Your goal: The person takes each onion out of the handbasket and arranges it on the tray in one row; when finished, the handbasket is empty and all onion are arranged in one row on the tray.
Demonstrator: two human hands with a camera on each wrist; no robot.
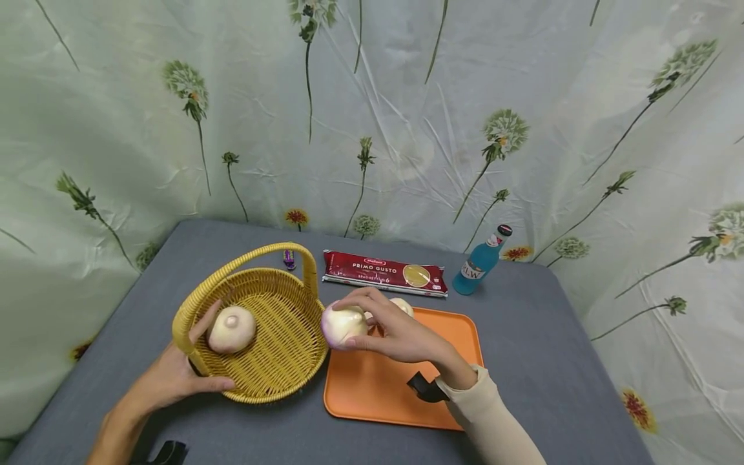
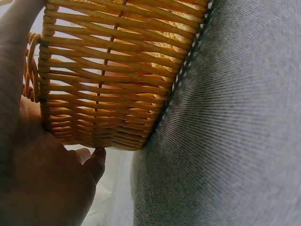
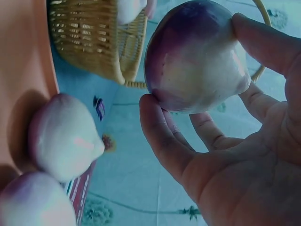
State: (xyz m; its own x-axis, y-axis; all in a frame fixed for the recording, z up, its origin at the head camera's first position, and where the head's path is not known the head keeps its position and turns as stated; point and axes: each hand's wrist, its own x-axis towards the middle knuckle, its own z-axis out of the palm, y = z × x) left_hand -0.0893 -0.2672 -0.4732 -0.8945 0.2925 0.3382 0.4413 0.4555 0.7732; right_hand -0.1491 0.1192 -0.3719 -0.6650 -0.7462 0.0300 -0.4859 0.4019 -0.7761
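1. Pinching a purple-white turnip (image 1: pixel 341 326), our right grip (image 1: pixel 392 328), spread to its width, holds it aloft beside the wicker basket (image 1: pixel 281 345).
2. Our left grip (image 1: pixel 174 374) clasps the basket's side.
3. Probably firm, slick: we'd cup its belly.

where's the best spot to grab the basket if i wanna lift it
Probably the top of the handle, coming straight down with the fingers curled round the bar. It arches over the open basket, which sits upright on the table, so the load should hang beneath the grip. The left hand is at the side, leaving that top free.
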